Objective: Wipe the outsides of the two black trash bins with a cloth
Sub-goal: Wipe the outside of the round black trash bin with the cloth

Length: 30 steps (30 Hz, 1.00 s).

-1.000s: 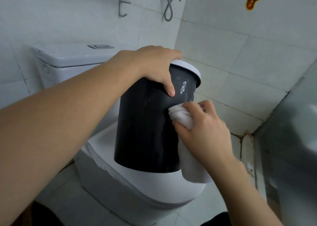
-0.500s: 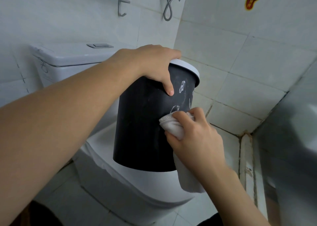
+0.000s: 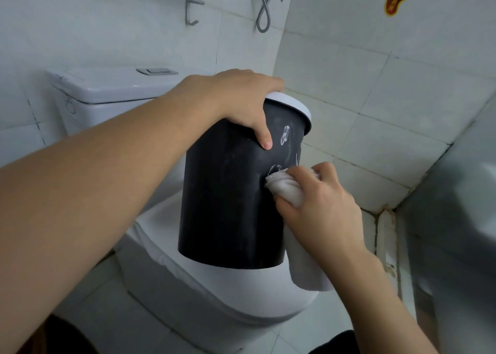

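You had the black bin (image 3: 230, 206) standing on the closed toilet lid (image 3: 249, 292), tipped a bit toward the corner, w/ your left hand (image 3: 241, 98) clamped over its white rim (image 3: 292, 106): fingers curled over the top, thumb pressed down the black wall. Your right hand (image 3: 322, 206) pinched a bunched white cloth (image 3: 287, 190) betw. thumb and curled fingers, pad pressed to the bin's right side approx. mid-height, the loose tail hanging down beside the base. White smears (image 3: 285, 135) showed above the cloth, near the rim; one sat right at the cloth's top edge. To do this pass well, I'd say you needed firm pressure, overlapping strokes up toward those marks, and the left hand bracing so the bin didn't slide off the lid. Turning the bin bit by bit would've reached the far side, which I couldn't see. Only one bin was in view; the 2nd wasn't.
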Available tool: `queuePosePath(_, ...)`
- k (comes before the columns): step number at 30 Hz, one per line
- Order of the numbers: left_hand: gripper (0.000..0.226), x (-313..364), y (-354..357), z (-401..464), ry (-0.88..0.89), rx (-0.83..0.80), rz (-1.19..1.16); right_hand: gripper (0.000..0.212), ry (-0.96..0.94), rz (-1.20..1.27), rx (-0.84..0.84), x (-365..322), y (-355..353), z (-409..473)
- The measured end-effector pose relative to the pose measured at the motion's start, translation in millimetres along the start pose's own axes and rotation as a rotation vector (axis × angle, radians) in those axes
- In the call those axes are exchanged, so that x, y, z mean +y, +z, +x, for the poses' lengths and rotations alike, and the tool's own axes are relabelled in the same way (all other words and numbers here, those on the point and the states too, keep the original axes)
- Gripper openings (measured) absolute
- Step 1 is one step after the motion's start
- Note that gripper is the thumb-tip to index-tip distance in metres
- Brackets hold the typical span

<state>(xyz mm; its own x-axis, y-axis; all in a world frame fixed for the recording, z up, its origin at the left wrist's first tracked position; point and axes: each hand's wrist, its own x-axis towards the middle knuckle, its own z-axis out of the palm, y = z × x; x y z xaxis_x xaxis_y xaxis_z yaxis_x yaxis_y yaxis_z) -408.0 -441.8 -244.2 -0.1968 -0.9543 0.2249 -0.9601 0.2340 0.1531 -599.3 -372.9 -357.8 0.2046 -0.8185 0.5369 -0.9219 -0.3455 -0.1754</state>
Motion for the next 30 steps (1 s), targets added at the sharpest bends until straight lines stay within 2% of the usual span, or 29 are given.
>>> queuePosePath(5, 0.072, 0, 0, 2, 0.003, 0.004, 0.011, 0.022, -0.120, -0.005, -0.015, -23, 2, -11)
queuePosePath(13, 0.072, 0, -1, -1, 0.001, 0.000, 0.025, 0.023, 0.083, -0.011, -0.025, 2, 2, 0)
queuePosePath(22, 0.071, -1, -2, 0, 0.001, -0.006, 0.016, 0.018, -0.062, 0.005, 0.041, -23, 3, -6)
queuePosePath(27, 0.072, -5, -2, -1, -0.005, -0.002, 0.013, 0.023, 0.074, -0.016, -0.018, 1, 5, -7)
queuePosePath(30, 0.072, -4, -1, 1, -0.006, -0.002, 0.012, 0.022, 0.094, -0.025, -0.017, 2, 4, -4)
